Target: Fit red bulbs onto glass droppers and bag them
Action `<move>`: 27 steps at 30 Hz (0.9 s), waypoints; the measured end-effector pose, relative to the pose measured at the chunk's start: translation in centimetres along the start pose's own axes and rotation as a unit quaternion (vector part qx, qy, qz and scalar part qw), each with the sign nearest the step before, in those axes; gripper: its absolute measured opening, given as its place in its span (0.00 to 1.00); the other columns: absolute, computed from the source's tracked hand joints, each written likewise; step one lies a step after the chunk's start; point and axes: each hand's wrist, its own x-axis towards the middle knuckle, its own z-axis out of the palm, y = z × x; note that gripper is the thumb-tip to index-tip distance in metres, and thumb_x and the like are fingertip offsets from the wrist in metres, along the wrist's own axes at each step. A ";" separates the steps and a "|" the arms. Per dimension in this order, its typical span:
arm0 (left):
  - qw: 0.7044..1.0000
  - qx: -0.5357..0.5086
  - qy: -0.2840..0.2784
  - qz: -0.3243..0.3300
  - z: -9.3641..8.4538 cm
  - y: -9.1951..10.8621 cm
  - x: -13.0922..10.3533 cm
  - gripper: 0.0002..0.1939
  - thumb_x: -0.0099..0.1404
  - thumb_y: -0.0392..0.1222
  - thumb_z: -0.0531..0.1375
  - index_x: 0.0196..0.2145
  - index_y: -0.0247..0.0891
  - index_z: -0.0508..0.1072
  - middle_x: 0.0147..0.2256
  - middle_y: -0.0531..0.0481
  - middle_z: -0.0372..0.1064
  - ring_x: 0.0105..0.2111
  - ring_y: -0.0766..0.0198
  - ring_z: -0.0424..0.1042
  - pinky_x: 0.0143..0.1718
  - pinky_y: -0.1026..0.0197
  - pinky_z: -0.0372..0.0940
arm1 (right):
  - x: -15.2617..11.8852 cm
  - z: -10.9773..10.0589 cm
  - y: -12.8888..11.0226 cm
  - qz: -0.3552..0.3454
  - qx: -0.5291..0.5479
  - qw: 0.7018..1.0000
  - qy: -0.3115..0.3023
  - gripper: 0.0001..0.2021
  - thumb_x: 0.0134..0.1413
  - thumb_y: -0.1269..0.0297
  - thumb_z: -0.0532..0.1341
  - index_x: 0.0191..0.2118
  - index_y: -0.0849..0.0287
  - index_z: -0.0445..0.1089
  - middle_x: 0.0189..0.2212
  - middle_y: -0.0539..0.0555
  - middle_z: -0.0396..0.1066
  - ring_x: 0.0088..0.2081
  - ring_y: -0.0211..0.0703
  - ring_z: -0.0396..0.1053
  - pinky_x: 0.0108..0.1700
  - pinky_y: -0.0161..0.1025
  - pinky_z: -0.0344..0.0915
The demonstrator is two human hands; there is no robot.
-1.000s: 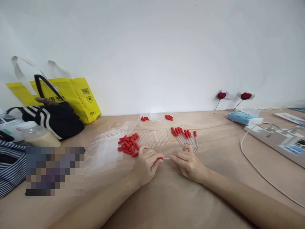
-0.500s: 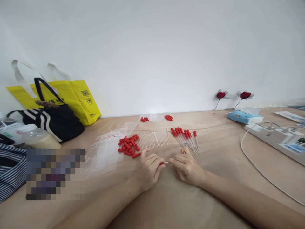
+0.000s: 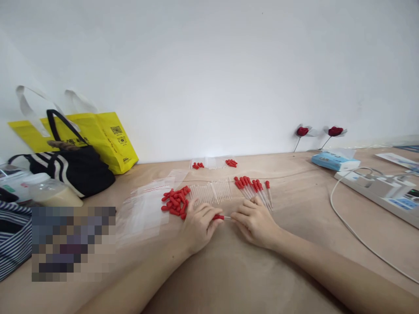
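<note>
With left fingers [image 3: 211, 213] pinched a red bulb [image 3: 220, 217], with right fingers [image 3: 239, 216] a tube [image 3: 228, 217] just opposite; needed keeping in line, gripped near the joint.

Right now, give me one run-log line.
left hand: pinching red bulb | right hand: holding clear tube | capped tubes: beyond right hand

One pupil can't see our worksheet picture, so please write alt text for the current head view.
The left hand holds a red bulb, the right hand the clear tube at its end. On the table, left to right, lie loose red bulbs, a row of clear tubes and red-capped tubes; a yellow bag stands at far left.
</note>
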 end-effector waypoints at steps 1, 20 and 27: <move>1.000 0.015 0.003 -0.017 -0.1 -0.5 0.1 0.10 0.63 0.43 0.51 0.42 0.41 0.65 0.38 0.49 0.71 0.40 0.59 0.66 0.52 0.46 0.41 | 0.1 0.0 0.4 0.027 -0.011 1.000 0.000 0.08 0.52 0.69 0.54 0.30 0.58 0.70 0.22 0.51 0.67 0.29 0.39 0.60 0.34 0.39 0.45; 0.977 0.113 0.006 -0.179 -1.3 -4.4 1.1 0.06 0.58 0.42 0.54 0.30 0.39 0.70 0.33 0.50 0.71 0.37 0.55 0.66 0.37 0.52 0.52 | 2.3 1.0 6.8 0.471 -0.109 0.865 -0.137 0.10 0.50 0.66 0.50 0.35 0.58 0.67 0.32 0.56 0.72 0.36 0.48 0.68 0.39 0.43 0.50; 0.975 0.120 0.050 -0.181 -1.4 -4.2 1.4 0.07 0.58 0.41 0.54 0.26 0.41 0.70 0.28 0.52 0.71 0.34 0.57 0.66 0.35 0.55 0.51 | 3.5 1.0 5.5 0.421 -0.101 0.891 -0.135 0.13 0.53 0.62 0.48 0.34 0.57 0.69 0.33 0.55 0.72 0.37 0.45 0.67 0.41 0.42 0.49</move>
